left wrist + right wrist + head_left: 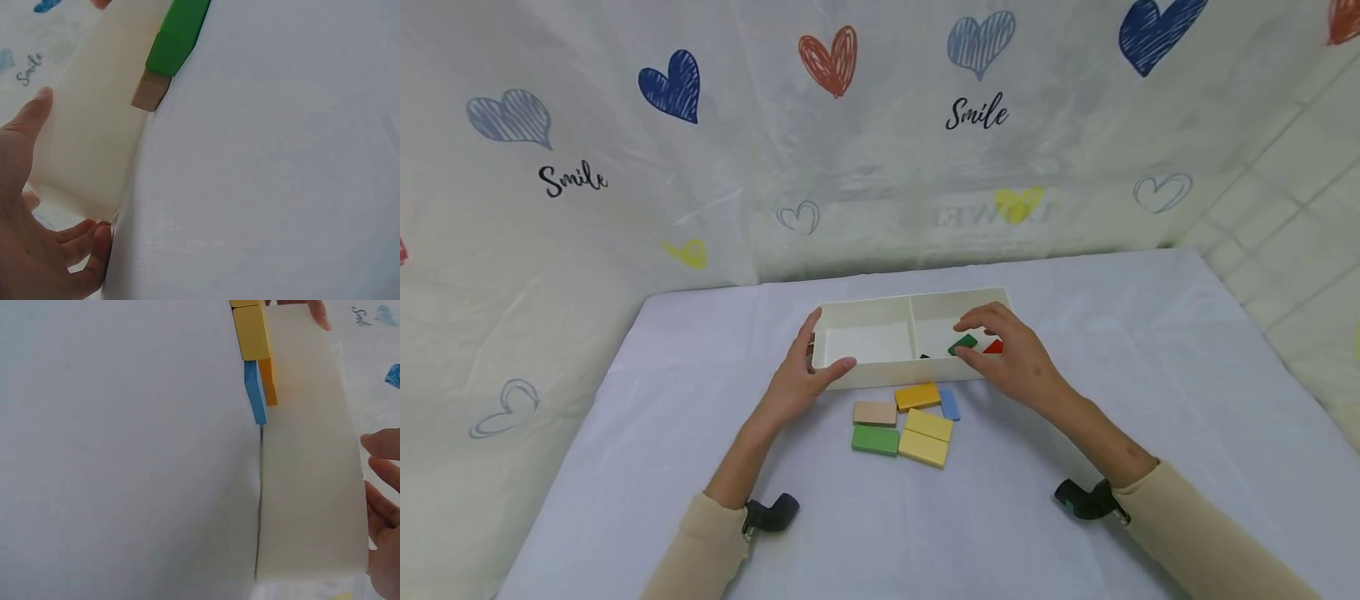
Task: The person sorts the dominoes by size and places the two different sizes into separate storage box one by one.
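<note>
A white two-compartment box (880, 376) stands on the table. My left hand (797, 382) grips its left end, thumb over the front rim and fingers around the end wall. Over the right compartment is my right hand (1017, 354), thumb and fingers spread apart. A green block (962, 342) shows between them by the thumb tip, inside the box. Beside it a red block (994, 347) is partly hidden by that hand, and a small dark piece (925, 357) peeks over the front wall. The right wrist view shows the right fingers (382, 500) along the rim.
In front of the box lie a tan block (875, 413), a green block (875, 440), two yellow blocks (923, 448), an orange-yellow block (917, 397) and a blue block (950, 405). A white cloth covers the table (925, 533). Behind hangs a heart-printed sheet (880, 150).
</note>
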The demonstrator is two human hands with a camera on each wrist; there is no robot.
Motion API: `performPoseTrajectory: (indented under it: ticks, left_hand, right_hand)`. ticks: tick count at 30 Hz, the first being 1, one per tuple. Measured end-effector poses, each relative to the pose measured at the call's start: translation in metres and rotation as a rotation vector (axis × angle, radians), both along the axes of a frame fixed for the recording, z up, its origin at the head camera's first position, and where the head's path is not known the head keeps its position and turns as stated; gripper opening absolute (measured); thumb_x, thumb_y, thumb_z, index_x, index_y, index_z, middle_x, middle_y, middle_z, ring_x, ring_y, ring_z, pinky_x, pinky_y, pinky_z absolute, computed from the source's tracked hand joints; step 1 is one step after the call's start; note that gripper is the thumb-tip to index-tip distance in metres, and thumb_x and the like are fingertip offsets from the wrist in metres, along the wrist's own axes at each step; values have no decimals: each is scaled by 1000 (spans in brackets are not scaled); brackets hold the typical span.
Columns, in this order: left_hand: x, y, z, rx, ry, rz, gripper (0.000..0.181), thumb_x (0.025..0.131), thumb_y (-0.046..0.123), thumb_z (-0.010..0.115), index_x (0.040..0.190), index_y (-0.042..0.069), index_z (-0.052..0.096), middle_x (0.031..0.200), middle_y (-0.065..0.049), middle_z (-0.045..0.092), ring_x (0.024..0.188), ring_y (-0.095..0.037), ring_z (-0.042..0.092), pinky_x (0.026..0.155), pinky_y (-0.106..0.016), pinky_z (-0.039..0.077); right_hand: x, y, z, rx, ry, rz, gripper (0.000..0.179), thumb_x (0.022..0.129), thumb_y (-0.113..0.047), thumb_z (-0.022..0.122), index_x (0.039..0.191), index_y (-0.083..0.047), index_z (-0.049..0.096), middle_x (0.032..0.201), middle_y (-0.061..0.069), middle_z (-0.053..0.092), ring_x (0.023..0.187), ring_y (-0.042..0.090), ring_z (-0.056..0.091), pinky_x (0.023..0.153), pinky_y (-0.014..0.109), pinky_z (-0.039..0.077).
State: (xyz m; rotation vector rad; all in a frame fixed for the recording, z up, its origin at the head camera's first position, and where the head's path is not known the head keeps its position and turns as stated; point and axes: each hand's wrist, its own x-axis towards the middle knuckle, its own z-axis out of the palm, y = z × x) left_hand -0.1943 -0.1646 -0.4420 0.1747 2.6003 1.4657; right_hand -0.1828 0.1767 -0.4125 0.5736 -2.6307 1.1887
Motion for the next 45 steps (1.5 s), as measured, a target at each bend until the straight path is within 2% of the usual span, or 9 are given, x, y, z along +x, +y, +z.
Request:
performPoseTrajectory:
  ticks: [7,17,24,28,35,45]
  left_hand:
    - [0,0,2,2,7,-1,102,90,57,76,165,46,7,157,-8,43,135,-29,52,102,-49,50]
    - [1,1,2,7,-1,2,101,91,56,76,164,48,7,159,-7,40,140,-30,49,104,-52,49]
    - [2,1,3,-1,5,8,103,90,57,76,165,45,7,157,-10,42,138,-30,50,103,-51,49]
    - [1,1,2,-3,6,6,103,90,56,76,166,44,7,157,-10,42,137,-30,50,103,-50,50]
    - [0,1,2,-3,10,4,103,90,56,76,166,44,8,156,-10,43,136,-31,51,101,-49,50]
    - [-1,-1,0,21,6,-7,103,91,54,77,165,45,7,152,-7,46,136,-27,52,103,-48,50]
  right_hand:
    - [11,-3,8,8,28,7,27,91,-10,80,117,-14,72,123,1,66,114,25,62,86,29,52]
    - [26,-10,20,-18,50,56,27,91,-10,81,112,-22,71,115,-7,66,105,6,59,87,35,56]
    - [33,-11,21,-34,73,92,29,89,-6,81,112,-21,71,111,-3,69,102,9,61,81,27,54]
    - [37,-11,21,-33,64,103,29,89,-5,81,112,-21,72,109,-6,68,98,6,60,79,23,53]
    - [42,-14,21,-38,29,136,30,89,-4,81,113,-20,71,109,-7,67,97,19,66,78,27,56]
    - [48,-15,19,-2,-31,181,29,90,-6,80,112,-22,70,111,-6,67,99,19,66,81,28,55]
